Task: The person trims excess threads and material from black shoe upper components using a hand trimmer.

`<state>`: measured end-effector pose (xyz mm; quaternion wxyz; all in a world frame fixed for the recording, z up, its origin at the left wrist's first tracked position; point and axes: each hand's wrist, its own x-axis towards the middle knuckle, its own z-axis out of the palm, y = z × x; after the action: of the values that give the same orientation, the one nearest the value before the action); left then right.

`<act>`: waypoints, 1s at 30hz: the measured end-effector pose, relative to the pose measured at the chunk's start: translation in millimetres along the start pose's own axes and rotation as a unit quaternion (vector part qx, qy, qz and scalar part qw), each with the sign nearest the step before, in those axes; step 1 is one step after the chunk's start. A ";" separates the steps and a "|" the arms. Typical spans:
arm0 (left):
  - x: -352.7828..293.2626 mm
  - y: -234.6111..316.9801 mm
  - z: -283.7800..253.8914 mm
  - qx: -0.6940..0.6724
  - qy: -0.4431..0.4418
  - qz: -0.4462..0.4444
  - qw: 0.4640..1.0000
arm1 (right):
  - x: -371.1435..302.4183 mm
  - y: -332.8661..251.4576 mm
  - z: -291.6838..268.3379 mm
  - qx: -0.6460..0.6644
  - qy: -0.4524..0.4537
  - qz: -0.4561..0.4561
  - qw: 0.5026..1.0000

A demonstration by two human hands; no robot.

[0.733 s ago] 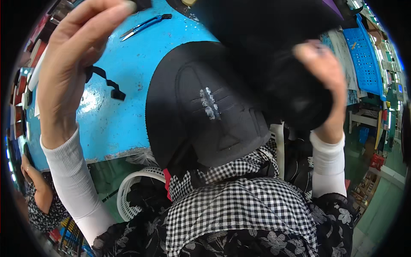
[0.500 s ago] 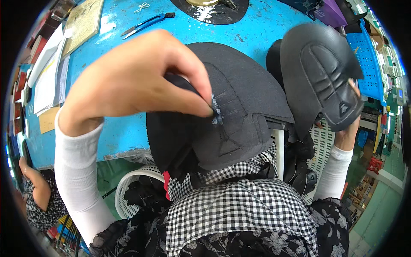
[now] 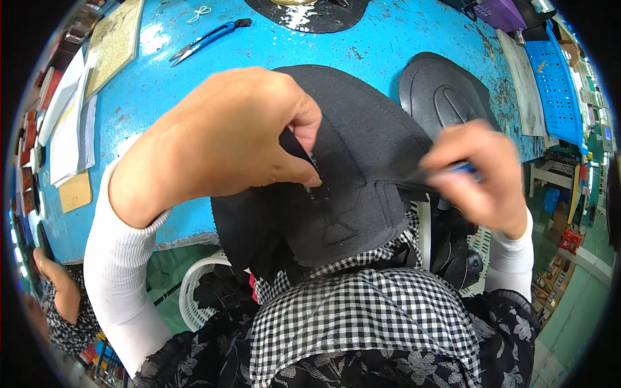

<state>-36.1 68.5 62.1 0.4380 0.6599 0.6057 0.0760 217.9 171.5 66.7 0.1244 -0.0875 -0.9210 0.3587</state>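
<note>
A large curved black piece (image 3: 362,123) with stitched lines lies in front of me, at the table's near edge and over my lap. My left hand (image 3: 226,129) is above it, thumb and fingers pinching a small folded black flap (image 3: 294,145). Pale specks show beside the fingertips. My right hand (image 3: 479,174) is smeared by motion at the right edge of the piece. Its fingers are closed on a small blue-handled tool (image 3: 464,167) whose working end is blurred. Behind it, a moulded black piece with raised ridges (image 3: 424,87) lies on the table.
Blue-handled snips (image 3: 210,40) and a white string loop (image 3: 202,13) lie on the blue table (image 3: 362,48). Papers (image 3: 71,139) are at left; a blue basket (image 3: 553,90) is at right. White baskets (image 3: 191,291) stand below. Another person's arm (image 3: 61,284) shows at far left.
My right hand has let go of the moulded black piece, now on the table, and has come inward with a blue-handled tool. My left hand keeps its pinch, slightly lower.
</note>
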 end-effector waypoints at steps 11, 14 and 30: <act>4.1 -16.7 -10.2 0.007 0.003 0.035 0.999 | 40.4 11.7 22.8 -0.062 -0.193 -0.145 0.969; 4.5 -12.7 -13.0 0.032 -0.001 0.038 0.999 | 44.8 10.7 28.1 -0.093 -0.119 -0.131 0.980; 2.2 -16.7 -20.1 0.017 -0.044 0.065 0.997 | 59.9 -3.5 34.1 -0.179 -0.073 -0.016 0.981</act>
<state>-60.5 78.2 62.1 0.4475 0.7078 0.5428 0.0647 150.6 162.2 54.7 0.0446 -0.0673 -0.9782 0.1913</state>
